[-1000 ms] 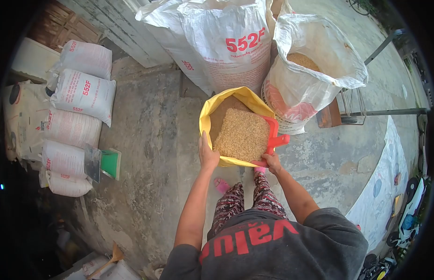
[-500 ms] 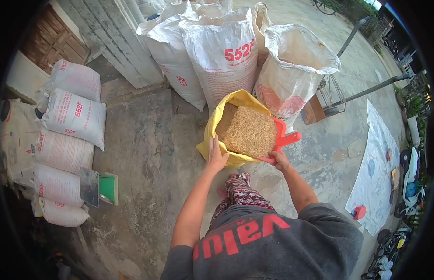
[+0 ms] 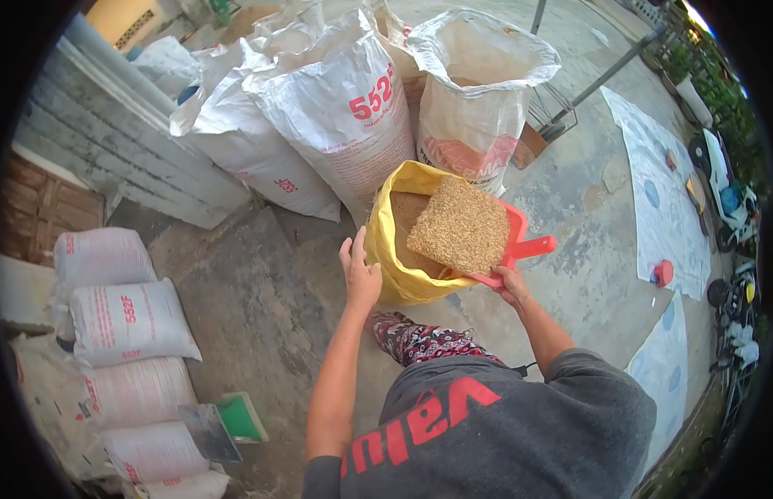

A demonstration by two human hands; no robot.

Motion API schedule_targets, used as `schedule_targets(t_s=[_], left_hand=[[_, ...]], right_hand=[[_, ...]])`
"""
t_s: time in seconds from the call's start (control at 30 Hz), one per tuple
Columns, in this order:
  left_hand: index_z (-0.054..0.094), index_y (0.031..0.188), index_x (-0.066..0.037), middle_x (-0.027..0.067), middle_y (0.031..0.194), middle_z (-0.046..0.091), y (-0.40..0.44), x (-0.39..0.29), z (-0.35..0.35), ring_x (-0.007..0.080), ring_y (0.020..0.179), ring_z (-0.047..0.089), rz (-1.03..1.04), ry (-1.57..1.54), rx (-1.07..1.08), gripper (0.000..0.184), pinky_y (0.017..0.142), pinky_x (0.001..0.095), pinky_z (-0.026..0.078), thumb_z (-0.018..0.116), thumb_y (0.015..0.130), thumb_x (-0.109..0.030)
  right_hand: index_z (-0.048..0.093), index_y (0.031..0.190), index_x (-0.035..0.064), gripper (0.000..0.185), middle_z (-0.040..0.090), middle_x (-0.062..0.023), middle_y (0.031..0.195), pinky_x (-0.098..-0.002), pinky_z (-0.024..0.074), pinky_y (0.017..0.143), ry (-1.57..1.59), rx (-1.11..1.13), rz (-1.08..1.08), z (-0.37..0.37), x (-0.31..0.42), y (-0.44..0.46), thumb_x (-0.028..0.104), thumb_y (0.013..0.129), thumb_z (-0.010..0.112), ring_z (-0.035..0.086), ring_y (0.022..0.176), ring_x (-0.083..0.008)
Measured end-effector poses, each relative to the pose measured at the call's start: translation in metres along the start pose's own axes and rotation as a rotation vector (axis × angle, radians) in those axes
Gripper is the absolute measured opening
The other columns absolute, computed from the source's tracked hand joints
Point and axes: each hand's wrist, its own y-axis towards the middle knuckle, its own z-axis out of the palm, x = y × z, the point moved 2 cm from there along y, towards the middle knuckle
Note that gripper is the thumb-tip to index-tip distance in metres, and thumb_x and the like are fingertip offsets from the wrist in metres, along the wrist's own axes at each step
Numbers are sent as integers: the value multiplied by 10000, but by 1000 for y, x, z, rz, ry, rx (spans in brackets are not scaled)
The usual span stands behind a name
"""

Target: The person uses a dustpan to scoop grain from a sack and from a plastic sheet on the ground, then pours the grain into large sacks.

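A red dustpan point(image 3: 532, 247) carries a flat-topped heap of golden-brown grain point(image 3: 463, 224) over the mouth of a yellow bag point(image 3: 388, 270). My right hand point(image 3: 511, 285) is closed on the dustpan's near rim, below its handle, which sticks out to the right. To the left of the bag, my left hand point(image 3: 361, 274) has its fingers raised and apart and holds nothing. More brownish grain shows inside the bag, left of the heap. The dustpan's underside is hidden by the grain and the bag.
Tall white sacks point(image 3: 345, 125) marked 552F stand behind the bag, beside an open-topped white sack point(image 3: 478, 108). Filled sacks point(image 3: 129, 320) are piled at left, near a green-and-grey dustpan point(image 3: 241, 418). A white sheet point(image 3: 652, 191) lies on the concrete at right, with motorbikes beyond.
My left hand has let go of the yellow bag's rim and moved out to the left. The dustpan with its grain sits slightly further right over the bag. The camera view has turned.
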Motion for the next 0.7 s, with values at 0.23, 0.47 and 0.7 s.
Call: schedule_targets(t_s=[0.23,0.47,0.7], left_hand=[[549,990,4,111,761,597,78,27,-62,154,659,577,-605,-227,237,235,642,246,450,423,840,-124],[453,1118,-20,50,763,546,64,215,-251,153,695,512,-968,-98,197,370,560,289,430,543,774,-122],[394,1200,-135,106,1113,446,-3,311,-417,296,894,475,-1393,97,241,454,706,392,432,563,782,-185]], right_hand=[[441,1048,25,278,554,-60,872,-289,512,607,68,-223,22,34,-22,-43,42,774,492,584,753,-179],[434,1049,32,274,516,-59,883,-306,497,672,264,-329,-97,130,0,-95,0,778,450,544,768,-169],[428,1054,26,299,519,-72,890,-331,503,702,244,-376,-137,163,-12,-103,-17,760,457,544,763,-175]])
